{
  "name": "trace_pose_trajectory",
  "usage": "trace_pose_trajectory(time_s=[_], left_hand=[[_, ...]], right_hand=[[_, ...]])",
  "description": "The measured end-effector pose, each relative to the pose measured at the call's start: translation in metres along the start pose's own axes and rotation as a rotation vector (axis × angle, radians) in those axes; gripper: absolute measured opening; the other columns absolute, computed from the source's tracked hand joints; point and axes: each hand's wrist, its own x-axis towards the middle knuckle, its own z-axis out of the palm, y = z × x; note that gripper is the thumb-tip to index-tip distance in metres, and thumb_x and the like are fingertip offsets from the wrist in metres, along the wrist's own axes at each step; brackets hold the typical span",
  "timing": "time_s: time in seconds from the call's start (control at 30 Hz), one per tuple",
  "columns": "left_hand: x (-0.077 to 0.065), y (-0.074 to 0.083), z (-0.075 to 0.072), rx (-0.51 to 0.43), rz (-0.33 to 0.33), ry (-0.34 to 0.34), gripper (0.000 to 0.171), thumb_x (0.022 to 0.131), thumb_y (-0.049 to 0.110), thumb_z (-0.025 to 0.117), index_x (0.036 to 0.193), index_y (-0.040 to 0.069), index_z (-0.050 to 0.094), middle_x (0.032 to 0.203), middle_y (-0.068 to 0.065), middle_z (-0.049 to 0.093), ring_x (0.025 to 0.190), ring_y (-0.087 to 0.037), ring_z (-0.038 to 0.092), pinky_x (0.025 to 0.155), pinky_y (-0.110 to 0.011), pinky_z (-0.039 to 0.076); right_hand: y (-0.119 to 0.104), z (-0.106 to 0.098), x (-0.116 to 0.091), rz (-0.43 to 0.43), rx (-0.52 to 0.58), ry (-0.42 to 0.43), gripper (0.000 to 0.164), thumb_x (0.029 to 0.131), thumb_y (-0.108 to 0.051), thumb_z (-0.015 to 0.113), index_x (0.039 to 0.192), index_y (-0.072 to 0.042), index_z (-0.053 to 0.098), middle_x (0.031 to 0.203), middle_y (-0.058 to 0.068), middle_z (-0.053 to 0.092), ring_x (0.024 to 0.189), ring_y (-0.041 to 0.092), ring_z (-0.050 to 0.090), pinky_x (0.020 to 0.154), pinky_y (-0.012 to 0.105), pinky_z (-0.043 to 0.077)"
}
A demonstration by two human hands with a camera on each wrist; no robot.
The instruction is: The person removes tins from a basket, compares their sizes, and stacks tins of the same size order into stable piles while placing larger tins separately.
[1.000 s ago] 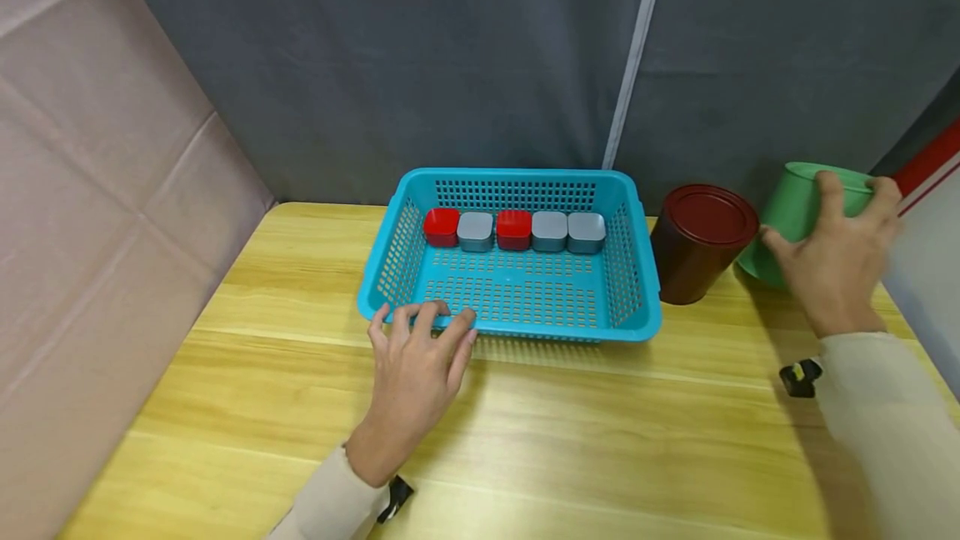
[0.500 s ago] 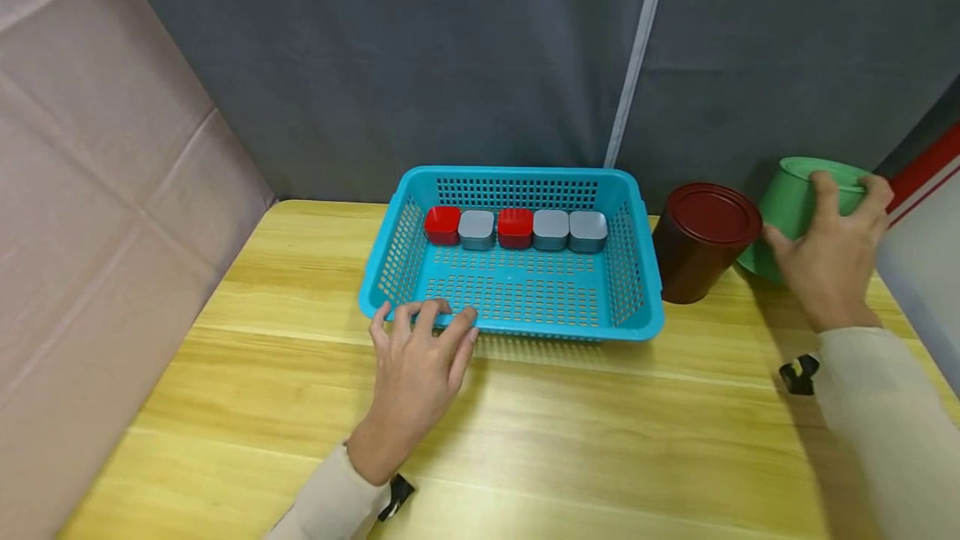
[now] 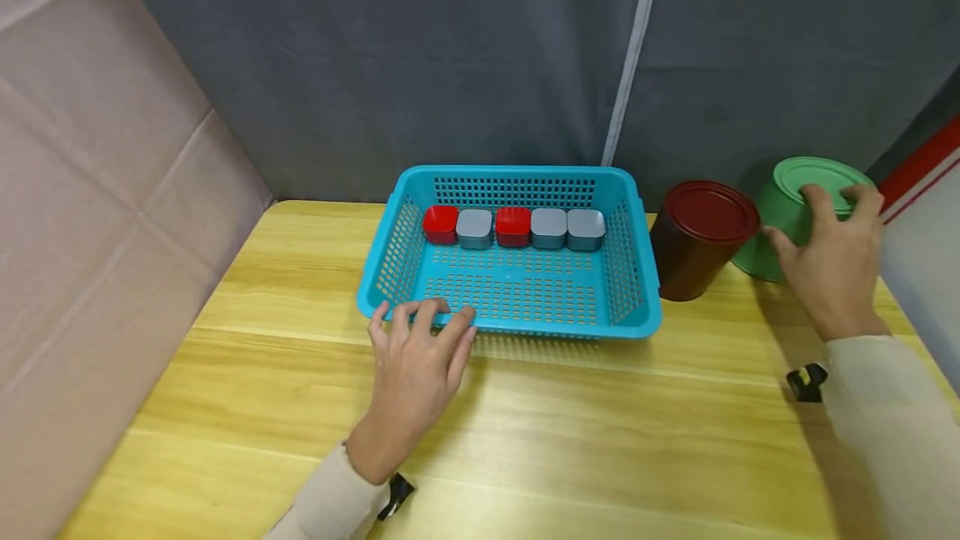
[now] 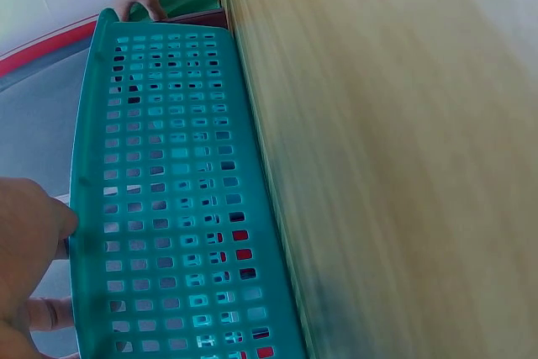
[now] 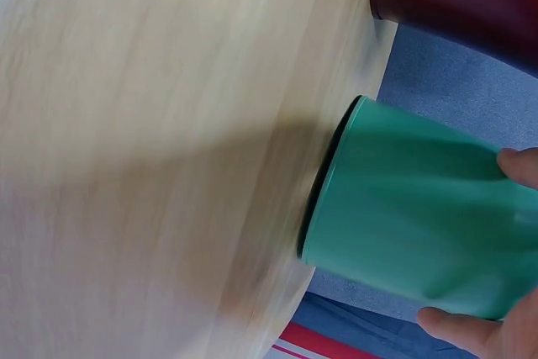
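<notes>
My right hand [image 3: 836,273] grips a green tapered cup [image 3: 765,236], which stands upside down at the right side of the table. Its thumb lies on the near left side, and the fingers reach over the top edge. In the right wrist view, a dark gap shows along the rim of the green cup [image 5: 420,208]. My left hand [image 3: 412,365] holds the near rim of a blue perforated basket [image 3: 570,330], fingers hooked over it. Along the basket's back wall sit red blocks [image 3: 513,227] and grey blocks [image 3: 550,227] in one row.
A dark red cup [image 3: 697,248], also upside down, stands between the basket and the green cup. A grey curtain [image 3: 450,65] hangs behind the wooden table [image 3: 570,440]. Pale cloth [image 3: 112,232] covers the left side.
The green cup has gone from tilted to nearly level, its flat top now more visible. My right hand moved slightly left and down with it. My left hand and the basket stay put.
</notes>
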Motion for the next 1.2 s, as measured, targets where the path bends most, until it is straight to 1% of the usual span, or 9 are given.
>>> trace_pose_trajectory(time_s=[0.17,0.37,0.53,0.73,0.9,1.0,1.13,1.2], left_hand=[[0.0002,0.0001,-0.0005,0.002,-0.003,-0.003,0.018,0.102,0.032,0.068,0.115,0.024,0.077,0.108,-0.009,0.071,0.107,-0.043,0.063,0.103,-0.081,0.034],[0.0007,-0.0002,-0.0001,0.004,-0.003,0.001,0.018,0.102,0.032,0.068,0.115,0.025,0.077,0.108,-0.009,0.071,0.107,-0.043,0.063,0.103,-0.08,0.034],[0.0003,-0.0002,0.0,0.008,-0.002,0.0,0.018,0.102,0.032,0.067,0.115,0.025,0.077,0.108,-0.009,0.071,0.107,-0.042,0.063,0.103,-0.08,0.034],[0.0,-0.0005,-0.0002,0.008,-0.003,-0.006,0.019,0.102,0.033,0.067,0.116,0.025,0.077,0.109,-0.009,0.072,0.108,-0.042,0.063,0.103,-0.08,0.034],[0.0002,-0.0004,-0.0005,0.009,-0.002,-0.002,0.019,0.102,0.033,0.067,0.116,0.025,0.077,0.108,-0.008,0.072,0.108,-0.042,0.063,0.103,-0.08,0.034],[0.0002,0.0,-0.0007,0.01,-0.001,0.0,0.019,0.102,0.033,0.067,0.115,0.025,0.077,0.108,-0.008,0.072,0.107,-0.042,0.063,0.103,-0.08,0.034],[0.0003,0.0003,-0.0007,0.009,0.0,-0.002,0.018,0.102,0.033,0.067,0.115,0.025,0.077,0.109,-0.008,0.072,0.107,-0.042,0.063,0.103,-0.08,0.034],[0.0003,0.0002,-0.0007,0.01,0.0,0.0,0.018,0.102,0.033,0.067,0.115,0.025,0.077,0.109,-0.008,0.072,0.107,-0.042,0.063,0.103,-0.08,0.034]], right_hand=[[-0.0009,0.0002,0.0018,0.015,-0.015,-0.015,0.06,0.092,-0.007,0.078,0.145,-0.004,0.051,0.153,0.036,0.03,0.13,0.07,0.039,0.104,0.081,0.034],[-0.0017,0.0,0.003,0.033,-0.024,-0.036,0.059,0.095,-0.008,0.075,0.148,-0.003,0.049,0.156,0.036,0.028,0.129,0.071,0.039,0.105,0.081,0.033],[-0.002,0.0002,0.0042,0.049,-0.036,-0.056,0.06,0.095,-0.01,0.075,0.149,-0.004,0.048,0.157,0.035,0.027,0.129,0.072,0.039,0.102,0.083,0.034],[-0.0016,0.0008,0.0044,0.049,-0.043,-0.052,0.061,0.095,-0.01,0.075,0.15,-0.004,0.048,0.156,0.035,0.027,0.13,0.071,0.039,0.102,0.083,0.034],[-0.0013,0.001,0.0051,0.05,-0.048,-0.057,0.061,0.096,-0.011,0.075,0.15,-0.005,0.047,0.156,0.035,0.027,0.129,0.071,0.039,0.099,0.083,0.035],[-0.0007,0.0004,0.0059,0.06,-0.054,-0.07,0.062,0.097,-0.012,0.074,0.151,-0.005,0.046,0.158,0.034,0.026,0.13,0.071,0.039,0.099,0.083,0.035],[-0.0001,-0.0008,0.0061,0.078,-0.059,-0.083,0.062,0.097,-0.012,0.073,0.152,-0.005,0.045,0.16,0.033,0.024,0.131,0.071,0.038,0.104,0.083,0.034],[-0.0004,-0.0009,0.0061,0.081,-0.062,-0.082,0.062,0.097,-0.012,0.073,0.153,-0.006,0.045,0.16,0.033,0.025,0.131,0.071,0.038,0.103,0.083,0.034]])
